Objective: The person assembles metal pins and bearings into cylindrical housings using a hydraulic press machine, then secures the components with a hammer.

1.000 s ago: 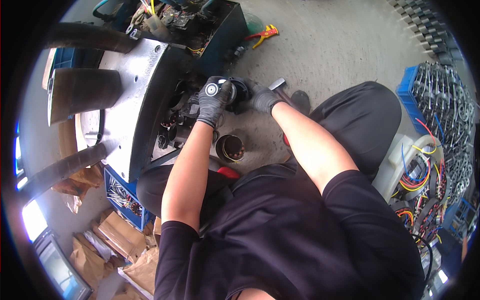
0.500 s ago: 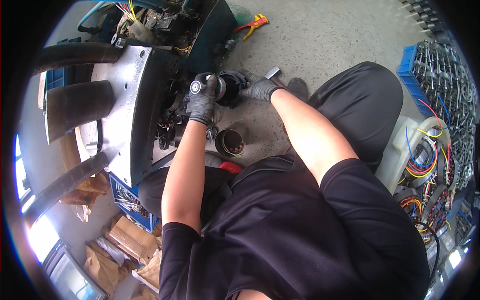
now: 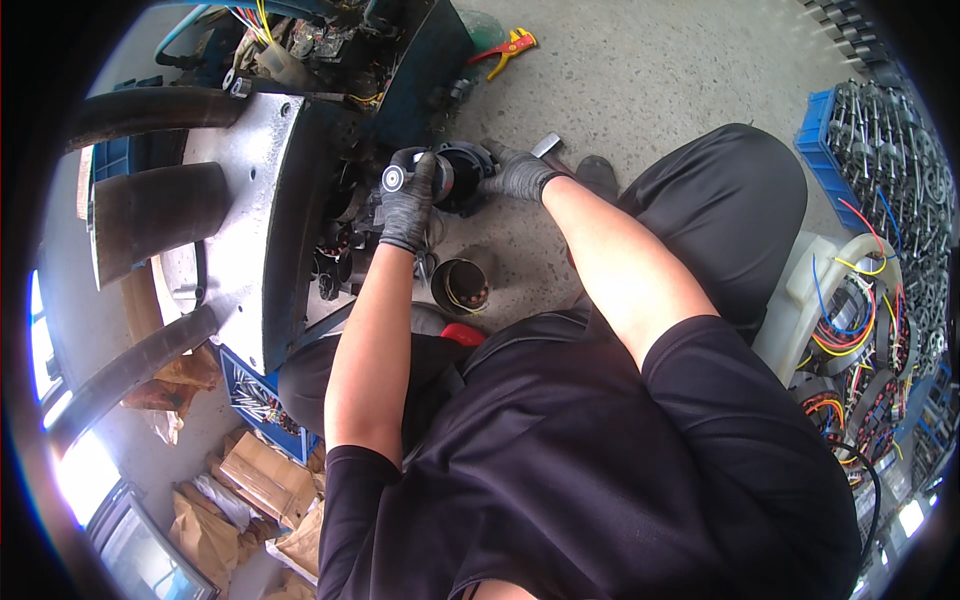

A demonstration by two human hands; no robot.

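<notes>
My left hand [image 3: 407, 207], in a grey knit glove, is closed round a motor rotor. The rotor's pale round bearing end [image 3: 393, 179] sticks out to the left of the fingers. To the right, the rotor's other end meets a round black motor end cover [image 3: 468, 178]. My right hand [image 3: 520, 176], gloved alike, grips the cover's right rim. How deep the rotor sits in the cover is hidden. Just below the hands, an open cylindrical stator housing [image 3: 462, 286] with copper windings inside stands on the floor.
A metal-plated machine [image 3: 258, 190] rises close at my left. Red-and-yellow pliers [image 3: 513, 45] and a hammer-like metal head [image 3: 546, 145] lie on the floor beyond. At the right are a blue crate [image 3: 817, 125] of metal shafts and a white container [image 3: 797, 300] of wired stators.
The rotor's bearing end has shifted very slightly toward me with my left hand. My right hand keeps its place on the end cover.
</notes>
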